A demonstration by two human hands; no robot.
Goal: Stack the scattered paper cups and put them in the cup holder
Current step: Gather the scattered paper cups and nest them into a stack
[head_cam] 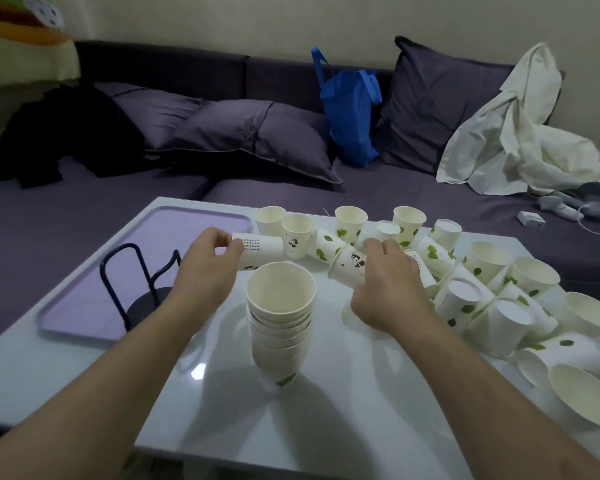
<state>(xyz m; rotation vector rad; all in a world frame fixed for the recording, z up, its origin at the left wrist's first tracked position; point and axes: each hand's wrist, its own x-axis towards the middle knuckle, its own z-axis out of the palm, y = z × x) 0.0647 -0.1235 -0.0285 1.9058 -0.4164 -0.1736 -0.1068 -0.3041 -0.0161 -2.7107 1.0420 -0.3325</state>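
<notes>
Both grips are on cups, seen from my head camera. With my left hand [210, 258] I pinch the base end of a text-printed cup [260, 250] lying on its side, thumb and fingers curled round it. With my right hand [388, 278] I hold a tipped cup with a cartoon figure [349, 265], fingers curled over its wall, mouth facing the stack.

Between my forearms stands the stack of nested cups [280, 320], upright on the white counter [326, 410]. More loose cups [471, 292] lie scattered beyond and to my right, some upright, some on their sides. The black wire cup holder [136, 282] stands on the purple tray [125, 268] to my left, holding no cups.

I judge I am mid-gathering: next, each held cup must be turned mouth-up and dropped squarely into the stack without toppling it.
</notes>
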